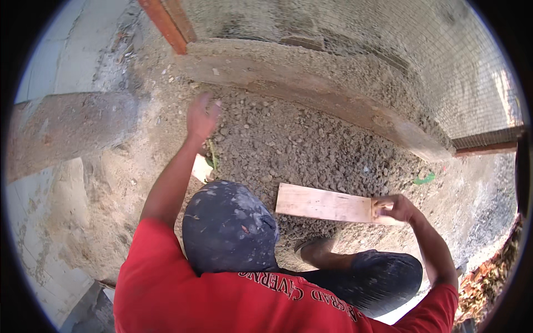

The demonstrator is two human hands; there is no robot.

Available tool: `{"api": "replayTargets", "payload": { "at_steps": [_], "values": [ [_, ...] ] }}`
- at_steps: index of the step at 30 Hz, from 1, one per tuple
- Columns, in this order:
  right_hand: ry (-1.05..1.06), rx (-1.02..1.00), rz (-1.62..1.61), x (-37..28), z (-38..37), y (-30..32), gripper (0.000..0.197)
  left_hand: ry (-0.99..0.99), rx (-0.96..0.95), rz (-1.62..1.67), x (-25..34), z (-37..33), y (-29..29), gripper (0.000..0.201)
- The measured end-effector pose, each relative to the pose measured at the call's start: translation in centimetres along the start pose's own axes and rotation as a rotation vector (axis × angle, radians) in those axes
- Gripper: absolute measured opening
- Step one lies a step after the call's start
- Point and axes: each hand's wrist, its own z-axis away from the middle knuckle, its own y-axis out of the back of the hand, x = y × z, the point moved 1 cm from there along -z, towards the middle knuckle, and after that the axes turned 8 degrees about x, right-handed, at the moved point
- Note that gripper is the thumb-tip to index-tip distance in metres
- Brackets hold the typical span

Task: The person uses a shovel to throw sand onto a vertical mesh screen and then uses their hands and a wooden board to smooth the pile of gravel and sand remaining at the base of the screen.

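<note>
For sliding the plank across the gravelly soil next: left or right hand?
Right, I'd say: the right hand holds the right end of the wooden plank. The left hand is empty, away from the plank at the gravelly soil's far left.

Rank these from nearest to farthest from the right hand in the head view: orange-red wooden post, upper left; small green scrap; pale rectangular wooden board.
1. Pale rectangular wooden board, held by the right hand.
2. Small green scrap, ground beyond, slightly right.
3. Orange-red wooden post, far upper left.
</note>
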Motion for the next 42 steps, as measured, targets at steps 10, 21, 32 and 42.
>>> {"api": "replayTargets", "payload": {
  "at_steps": [10,21,32,42],
  "values": [
    [-0.713,1.455,-0.02,10.4,-14.7,1.9,0.056,0.276,0.301,0.001,-2.6,-1.2,-10.4,0.061],
    [0.301,0.493,0.303,-4.5,-5.8,-2.6,0.045,-0.342,-0.799,0.387,11.2,5.3,-0.9,0.043],
    [-0.119,1.328,0.11,-1.2,-18.3,-2.0,0.084,-0.135,-0.151,-0.233,4.8,-0.3,-10.6,0.088],
    [0.583,0.439,0.244,-6.1,-7.5,-3.9,0.049,-0.672,-0.981,0.688,14.6,6.4,-0.9,0.056]
  ]
}}
